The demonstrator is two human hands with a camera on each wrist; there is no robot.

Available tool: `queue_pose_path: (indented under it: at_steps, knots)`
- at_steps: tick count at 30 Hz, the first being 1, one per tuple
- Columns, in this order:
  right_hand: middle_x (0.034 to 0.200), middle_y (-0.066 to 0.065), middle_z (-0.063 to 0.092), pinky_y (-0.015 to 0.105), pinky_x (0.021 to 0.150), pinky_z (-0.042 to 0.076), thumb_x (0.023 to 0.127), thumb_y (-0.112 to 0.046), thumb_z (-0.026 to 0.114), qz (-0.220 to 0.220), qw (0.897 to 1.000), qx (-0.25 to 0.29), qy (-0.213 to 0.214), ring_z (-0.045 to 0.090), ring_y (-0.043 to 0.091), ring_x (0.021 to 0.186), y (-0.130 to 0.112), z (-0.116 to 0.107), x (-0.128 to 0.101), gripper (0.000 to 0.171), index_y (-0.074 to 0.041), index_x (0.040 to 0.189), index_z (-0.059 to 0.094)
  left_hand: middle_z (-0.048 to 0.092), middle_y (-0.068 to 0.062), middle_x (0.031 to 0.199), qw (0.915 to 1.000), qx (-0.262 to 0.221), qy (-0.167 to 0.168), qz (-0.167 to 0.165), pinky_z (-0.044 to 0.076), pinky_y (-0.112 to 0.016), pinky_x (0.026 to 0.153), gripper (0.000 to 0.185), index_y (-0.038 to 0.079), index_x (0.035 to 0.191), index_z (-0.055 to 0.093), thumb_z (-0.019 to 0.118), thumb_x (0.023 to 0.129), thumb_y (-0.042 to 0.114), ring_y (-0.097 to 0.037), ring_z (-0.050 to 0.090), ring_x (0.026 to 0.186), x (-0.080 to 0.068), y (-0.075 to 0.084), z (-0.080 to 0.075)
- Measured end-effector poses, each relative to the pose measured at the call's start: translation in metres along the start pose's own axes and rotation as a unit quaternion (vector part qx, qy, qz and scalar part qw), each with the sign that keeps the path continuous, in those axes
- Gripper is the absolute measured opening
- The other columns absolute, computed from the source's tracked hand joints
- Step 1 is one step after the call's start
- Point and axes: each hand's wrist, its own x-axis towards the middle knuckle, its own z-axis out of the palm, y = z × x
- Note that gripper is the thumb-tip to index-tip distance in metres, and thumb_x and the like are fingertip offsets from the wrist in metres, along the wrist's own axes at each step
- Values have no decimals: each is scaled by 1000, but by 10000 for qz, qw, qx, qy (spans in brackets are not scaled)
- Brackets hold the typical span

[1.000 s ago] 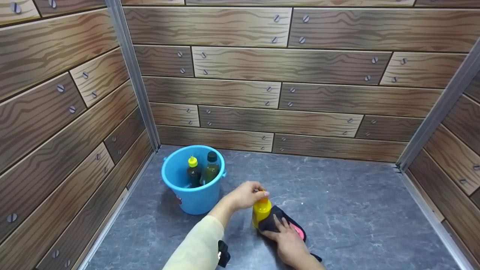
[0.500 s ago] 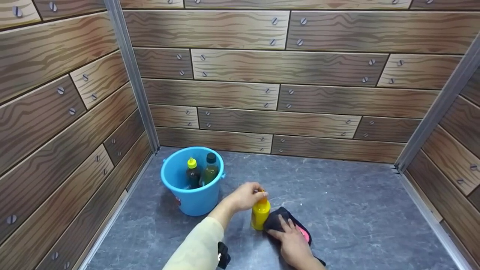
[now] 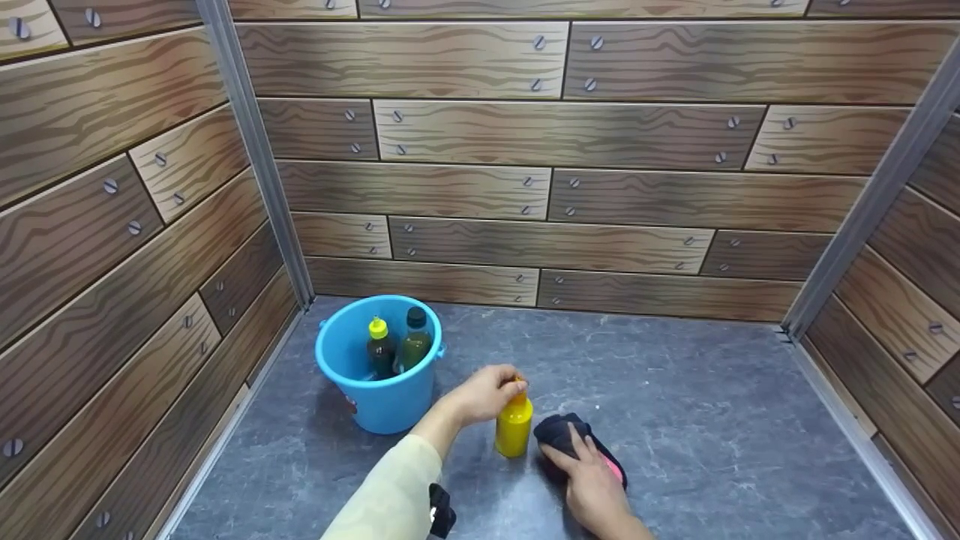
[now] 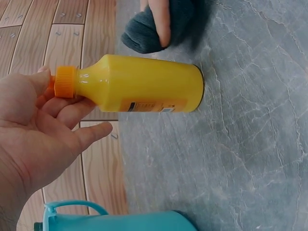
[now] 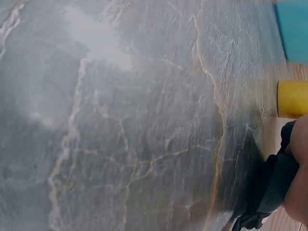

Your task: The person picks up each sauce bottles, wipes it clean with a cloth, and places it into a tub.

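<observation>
A yellow bottle point(image 3: 514, 431) with an orange cap point(image 4: 65, 82) stands upright on the grey marbled surface. My left hand point(image 3: 486, 395) pinches it by the cap, with thumb and fingertips at the top and the little finger apart from the body. To its right, separated by a small gap, my right hand point(image 3: 596, 489) holds a bunched dark cloth point(image 3: 556, 432) showing a pink patch. In the left wrist view one digit lies across this cloth point(image 4: 144, 36). The right wrist view catches only part of the right hand point(image 5: 299, 168) at its edge.
A light blue bucket point(image 3: 409, 405) stands to the left, behind the left forearm. Inside it are a dark bottle with a yellow nozzle cap point(image 3: 380, 354) and a greenish bottle with a black cap point(image 3: 415, 346). Wood-patterned walls point(image 3: 450, 135) enclose the left, back and right.
My right hand has moved the cloth off the yellow bottle's side to the right, and the cloth looks more bunched. My left hand keeps its hold on the cap.
</observation>
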Motion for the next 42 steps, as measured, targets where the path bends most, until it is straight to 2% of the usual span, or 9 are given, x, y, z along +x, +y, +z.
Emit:
queue_pose_path:
  at_steps: [9,12,15,18,21,25,31,37,42]
  knots:
    - [156,27,49,66,96,53,90,8,61,-190,9983,18,558,53,59,132,2,-4,-5,60,-30,134,75,71,-5,124,9999,-108,-26,66,54,-48,102,31,10,133,69,50,115,25,-23,66,114,0,0,5]
    - [156,28,49,66,97,53,91,9,61,-253,9975,83,661,53,59,133,3,-6,-7,60,-30,135,75,69,-8,132,9996,-250,89,6,52,-49,105,34,8,140,66,51,115,25,-26,65,121,0,1,8]
    - [156,30,48,67,98,52,92,9,60,-276,9970,159,703,51,58,135,2,-9,-7,62,-31,137,74,67,-12,137,9986,-389,357,-90,52,-49,106,38,5,144,62,57,112,27,-28,64,125,-1,2,10]
    - [157,31,47,66,100,51,93,10,60,-295,9966,197,739,50,56,137,1,-10,-8,62,-31,138,73,68,-14,132,9964,-416,704,-216,55,-48,102,40,3,137,65,65,108,30,-28,66,120,-1,3,12]
    - [158,30,46,64,102,50,93,9,60,-322,9962,222,781,49,55,139,0,-11,-9,64,-32,140,71,72,-12,121,9935,-407,1019,-294,59,-45,94,35,2,125,70,72,104,30,-25,70,109,-1,4,14]
    - [158,29,46,64,101,51,91,10,62,-441,9943,275,929,49,54,140,-1,-13,-9,67,-34,141,70,74,-6,105,9908,-433,1232,-357,62,-40,85,29,3,113,75,75,102,30,-19,70,94,-1,4,14]
    - [156,30,48,65,95,54,88,12,63,-838,9880,245,1272,51,55,137,-3,-16,-7,70,-34,140,71,74,0,94,9908,-493,1218,-331,61,-37,81,21,6,103,78,76,102,27,-17,68,85,-1,3,12]
    - [156,31,47,65,96,53,88,10,68,-1273,9829,152,1325,50,53,139,-8,-18,-2,70,-36,140,70,73,-1,95,9938,-359,983,-370,60,-38,83,22,6,105,79,73,103,27,-19,68,87,-1,6,7]
    - [156,28,48,65,94,54,80,11,73,-1865,9722,-58,1414,51,54,137,-13,-22,4,75,-34,140,70,73,0,96,9955,-165,839,-416,60,-40,87,23,7,106,79,73,103,29,-20,69,90,-1,10,4]
